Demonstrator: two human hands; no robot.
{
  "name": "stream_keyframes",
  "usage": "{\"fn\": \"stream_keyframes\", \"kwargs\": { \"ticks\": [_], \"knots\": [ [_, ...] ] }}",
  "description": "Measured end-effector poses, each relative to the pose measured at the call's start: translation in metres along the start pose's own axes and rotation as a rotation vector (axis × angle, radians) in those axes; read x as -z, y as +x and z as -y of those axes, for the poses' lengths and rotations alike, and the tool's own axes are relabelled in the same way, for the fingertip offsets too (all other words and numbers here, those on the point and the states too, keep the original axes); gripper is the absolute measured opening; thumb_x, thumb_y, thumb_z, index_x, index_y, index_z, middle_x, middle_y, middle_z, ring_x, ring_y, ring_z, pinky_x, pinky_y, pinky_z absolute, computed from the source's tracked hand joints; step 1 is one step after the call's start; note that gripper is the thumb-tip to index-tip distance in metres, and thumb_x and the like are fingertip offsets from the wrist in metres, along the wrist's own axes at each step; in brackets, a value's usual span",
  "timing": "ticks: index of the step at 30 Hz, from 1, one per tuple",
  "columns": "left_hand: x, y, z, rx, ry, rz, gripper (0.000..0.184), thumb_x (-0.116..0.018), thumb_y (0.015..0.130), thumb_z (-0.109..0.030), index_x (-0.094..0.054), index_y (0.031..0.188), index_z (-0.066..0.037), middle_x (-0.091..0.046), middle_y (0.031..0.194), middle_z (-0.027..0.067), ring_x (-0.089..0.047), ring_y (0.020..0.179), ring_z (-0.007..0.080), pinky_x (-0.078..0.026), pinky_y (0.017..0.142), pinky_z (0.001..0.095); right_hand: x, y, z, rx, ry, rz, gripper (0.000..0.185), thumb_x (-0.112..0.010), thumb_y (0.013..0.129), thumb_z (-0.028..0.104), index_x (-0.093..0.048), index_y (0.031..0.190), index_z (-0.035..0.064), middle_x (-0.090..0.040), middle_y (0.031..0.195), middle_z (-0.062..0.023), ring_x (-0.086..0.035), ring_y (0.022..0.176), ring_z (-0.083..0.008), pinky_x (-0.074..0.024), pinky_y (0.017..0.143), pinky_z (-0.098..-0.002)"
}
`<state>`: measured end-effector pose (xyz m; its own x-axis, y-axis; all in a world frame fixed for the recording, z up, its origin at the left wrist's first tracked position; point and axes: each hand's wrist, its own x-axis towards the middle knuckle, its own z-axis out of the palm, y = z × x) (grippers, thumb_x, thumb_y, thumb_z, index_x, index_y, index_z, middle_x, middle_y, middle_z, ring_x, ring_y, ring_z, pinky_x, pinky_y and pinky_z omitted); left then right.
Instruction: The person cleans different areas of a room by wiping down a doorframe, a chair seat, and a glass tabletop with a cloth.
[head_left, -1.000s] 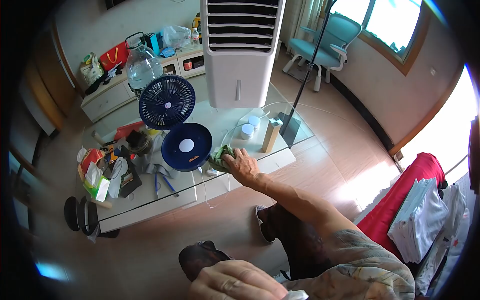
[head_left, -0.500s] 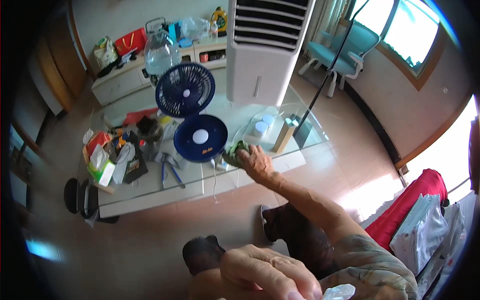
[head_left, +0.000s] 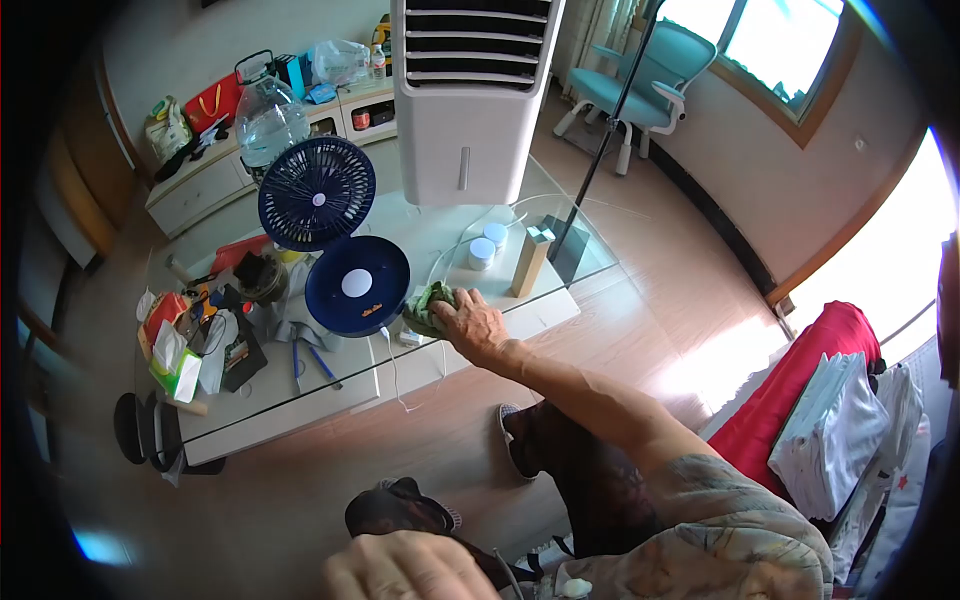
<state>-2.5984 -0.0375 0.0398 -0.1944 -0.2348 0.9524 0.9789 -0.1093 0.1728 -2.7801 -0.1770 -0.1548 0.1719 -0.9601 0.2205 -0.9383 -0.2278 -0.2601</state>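
Furthest left on the glass worktop [head_left: 430,235] I have one green-and-white tissue pack [head_left: 178,372], in among a crowd of small things too jumbled for me to count. Right of it, two blue handles [head_left: 324,368] lie close to the front edge, and behind them, beyond the glass, stands one large clear water bottle [head_left: 268,125]. Next comes one dark blue fan [head_left: 338,264]: one round grille tipped up at the back, one round base in front with a single pale disc at its centre, and one white cable [head_left: 396,380] hanging from its front. Low at the bottom edge is my left hand [head_left: 410,568], knuckles up; its fingertips are cut off, so I cannot tell whether it grasps anything. My right hand has its fingers bunched on one green cloth [head_left: 428,306], just beside the base's right rim. Further right stand two white-lidded jars [head_left: 488,248] and one tall, narrow box [head_left: 530,265], and behind them one white air cooler [head_left: 468,140].
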Motion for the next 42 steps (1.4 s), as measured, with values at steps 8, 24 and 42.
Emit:
{"fn": "stream_keyframes", "kwargs": {
  "ticks": [8, 24, 42],
  "knots": [
    [0.063, -0.047, -0.006, -0.123, 0.408, -0.983, 0.049, -0.058, 0.088, -0.007, -0.047, 0.135, -0.013, -0.059, 0.12, 0.0073, -0.055, 0.102, 0.0186, -0.041, 0.081, 0.0334, -0.019, 0.001, -0.006, 0.099, -0.017, -0.139, 0.023, -0.056, 0.088, 0.017, -0.056, 0.111, 0.0171, -0.051, 0.104, -0.0148, -0.053, 0.098, -0.0337, -0.0519, 0.074, -0.0468],
    [0.082, -0.069, -0.016, -0.07, 0.745, -1.097, 0.03, -0.057, 0.092, -0.009, -0.057, 0.122, -0.006, -0.062, 0.104, 0.0047, -0.057, 0.088, 0.0113, -0.046, 0.064, 0.0285, -0.015, 0.002, -0.001, 0.058, -0.059, -0.143, 0.024, -0.057, 0.09, 0.023, -0.06, 0.114, 0.0191, -0.054, 0.105, -0.0133, -0.054, 0.099, -0.0338, -0.0512, 0.076, -0.0472],
    [0.088, -0.115, -0.001, 0.153, 1.049, -1.246, 0.028, -0.054, 0.099, -0.026, -0.059, 0.087, -0.002, -0.055, 0.065, -0.0026, -0.045, 0.052, 0.0007, -0.036, 0.044, 0.0188, 0.029, -0.029, 0.08, 0.184, 0.247, -0.168, 0.042, -0.063, 0.079, 0.008, -0.057, 0.12, 0.007, -0.058, 0.116, -0.0213, -0.057, 0.107, -0.04, -0.0482, 0.088, -0.0449]
  ]
}}
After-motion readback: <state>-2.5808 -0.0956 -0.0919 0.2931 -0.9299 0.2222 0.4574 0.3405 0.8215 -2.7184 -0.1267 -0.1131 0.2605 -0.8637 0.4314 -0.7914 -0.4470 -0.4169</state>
